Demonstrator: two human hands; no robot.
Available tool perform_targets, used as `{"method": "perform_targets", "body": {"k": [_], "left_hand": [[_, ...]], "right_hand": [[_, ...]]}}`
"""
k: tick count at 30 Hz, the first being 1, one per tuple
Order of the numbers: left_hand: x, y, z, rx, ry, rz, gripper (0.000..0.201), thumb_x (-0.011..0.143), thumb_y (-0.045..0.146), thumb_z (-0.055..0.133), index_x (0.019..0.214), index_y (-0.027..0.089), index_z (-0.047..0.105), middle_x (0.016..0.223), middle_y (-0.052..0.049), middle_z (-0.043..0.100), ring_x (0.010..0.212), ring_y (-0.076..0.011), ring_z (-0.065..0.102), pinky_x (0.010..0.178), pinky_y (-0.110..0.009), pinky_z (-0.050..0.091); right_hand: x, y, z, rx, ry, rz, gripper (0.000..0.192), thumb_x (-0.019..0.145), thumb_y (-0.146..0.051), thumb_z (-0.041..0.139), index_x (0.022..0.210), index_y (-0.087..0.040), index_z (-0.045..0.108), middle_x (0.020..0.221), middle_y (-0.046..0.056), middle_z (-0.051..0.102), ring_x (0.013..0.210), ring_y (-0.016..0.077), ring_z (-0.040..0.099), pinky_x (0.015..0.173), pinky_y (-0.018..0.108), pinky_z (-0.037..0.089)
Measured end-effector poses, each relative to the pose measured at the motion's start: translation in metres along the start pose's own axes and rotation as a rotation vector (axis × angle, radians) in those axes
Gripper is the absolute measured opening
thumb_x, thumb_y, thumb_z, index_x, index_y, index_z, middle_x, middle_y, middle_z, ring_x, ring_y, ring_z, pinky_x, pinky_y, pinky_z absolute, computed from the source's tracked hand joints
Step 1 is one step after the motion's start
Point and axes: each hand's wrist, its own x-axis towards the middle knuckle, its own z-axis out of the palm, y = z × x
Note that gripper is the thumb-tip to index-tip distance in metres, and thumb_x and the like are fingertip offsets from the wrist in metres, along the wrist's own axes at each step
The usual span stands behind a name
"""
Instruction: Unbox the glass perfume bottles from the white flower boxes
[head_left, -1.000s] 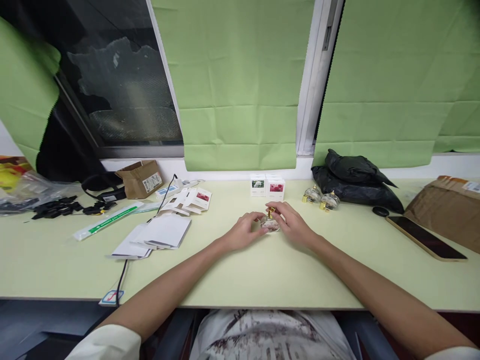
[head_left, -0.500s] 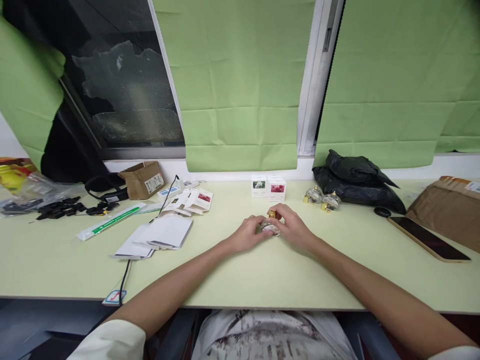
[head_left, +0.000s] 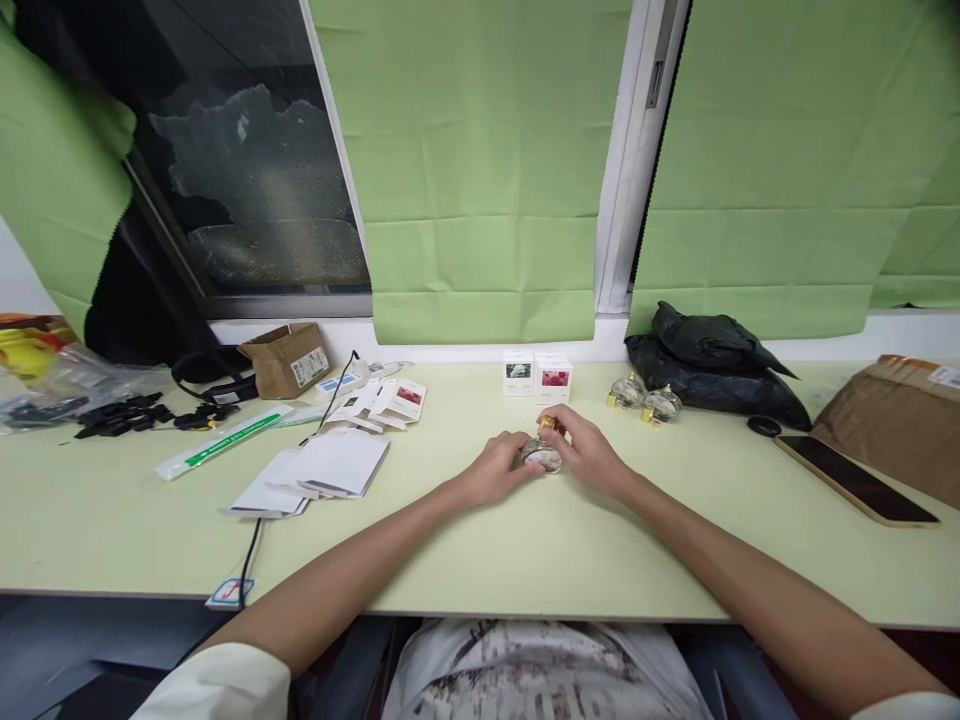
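white card pieces (head_left: 346,462) left of printed boxes (head_left: 555,380) | our left hand (head_left: 491,470) clasps glass bottle (head_left: 543,458) in front of boxes, likely steadying | our right hand (head_left: 587,452) pinches gold cap (head_left: 547,424), apparently for grip | two bottles (head_left: 664,404) right of boxes, presumably set aside

At centre, the left hand (head_left: 491,467) and right hand (head_left: 585,450) hem in the bottle (head_left: 543,458) from both sides; below it, open table (head_left: 555,560) leaves a way in. Above, the boxes (head_left: 553,380) bar a straight path to the wall, with a gap on their left before the cards (head_left: 397,402). Papers (head_left: 330,463) obstruct centre left. Upper right, two more bottles (head_left: 662,404) and a bag (head_left: 716,370) block passage; beneath them, a free strip reaches the phone (head_left: 855,480).
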Motion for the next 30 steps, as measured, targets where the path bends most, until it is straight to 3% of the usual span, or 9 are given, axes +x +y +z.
{"method": "perform_targets", "body": {"k": [4,6,9,13,18,23,26,30], "left_hand": [[-0.001,0.002,-0.001,0.008,0.015,0.016,0.037,0.093,0.057,0.061,0.103,0.021,0.064,0.099,-0.006,0.067,0.094,-0.0252,0.059,0.083,-0.036,0.045],[-0.001,0.002,-0.001,0.0,0.018,0.01,0.037,0.093,0.056,0.062,0.104,0.021,0.064,0.101,-0.006,0.067,0.096,-0.0258,0.059,0.085,-0.037,0.045],[-0.001,0.001,0.0,-0.01,0.029,-0.002,0.037,0.092,0.055,0.063,0.105,0.021,0.064,0.103,-0.006,0.067,0.098,-0.0262,0.06,0.085,-0.037,0.046],[0.0,-0.001,0.0,-0.032,0.029,0.007,0.034,0.092,0.053,0.065,0.103,0.021,0.066,0.104,-0.006,0.067,0.097,-0.0255,0.06,0.084,-0.035,0.047],[0.0,-0.001,-0.002,-0.018,0.037,0.02,0.03,0.091,0.051,0.065,0.099,0.022,0.065,0.098,-0.005,0.067,0.092,-0.024,0.06,0.081,-0.034,0.047],[0.0,0.001,-0.001,-0.024,0.05,0.029,0.031,0.091,0.052,0.065,0.096,0.021,0.065,0.096,-0.005,0.067,0.089,-0.0226,0.059,0.078,-0.032,0.046],[-0.001,0.003,-0.002,-0.025,0.052,0.02,0.034,0.091,0.053,0.064,0.094,0.02,0.064,0.092,-0.004,0.065,0.085,-0.0211,0.058,0.075,-0.031,0.045],[-0.003,0.006,-0.004,-0.065,0.026,0.024,0.034,0.092,0.054,0.064,0.097,0.02,0.067,0.093,-0.003,0.067,0.084,-0.0207,0.059,0.075,-0.032,0.045]], "right_hand": [[0.006,0.003,-0.008,0.068,0.193,0.028,0.021,0.105,-0.042,0.049,0.115,-0.025,0.056,0.104,0.004,0.065,0.087,0.0195,0.061,0.081,0.033,0.048],[0.007,0.012,-0.011,0.007,0.22,0.049,0.023,0.105,-0.043,0.049,0.118,-0.026,0.057,0.107,0.004,0.065,0.09,0.0204,0.061,0.082,0.034,0.048],[0.004,0.035,-0.01,-0.128,0.125,0.109,0.024,0.103,-0.04,0.051,0.123,-0.026,0.056,0.106,0.005,0.066,0.094,0.0223,0.062,0.082,0.035,0.047],[-0.001,0.06,-0.004,-0.231,-0.07,0.162,0.014,0.099,-0.031,0.054,0.11,-0.024,0.06,0.101,0.004,0.067,0.094,0.0224,0.062,0.083,0.036,0.047],[-0.002,0.072,-0.002,-0.261,-0.125,0.176,0.014,0.094,-0.024,0.058,0.108,-0.023,0.062,0.103,0.004,0.068,0.092,0.0207,0.062,0.082,0.035,0.046],[-0.002,0.062,-0.004,-0.256,-0.077,0.144,0.023,0.093,-0.028,0.063,0.116,-0.023,0.063,0.112,0.007,0.068,0.104,0.0245,0.06,0.088,0.039,0.049],[-0.002,0.041,-0.006,-0.174,0.019,0.064,0.024,0.1,-0.037,0.057,0.121,-0.026,0.064,0.121,0.008,0.068,0.114,0.0262,0.057,0.095,0.043,0.049],[-0.003,0.013,-0.004,-0.013,0.02,-0.06,0.026,0.105,-0.036,0.051,0.126,-0.029,0.063,0.119,0.006,0.069,0.112,0.024,0.058,0.097,0.042,0.049]]}}
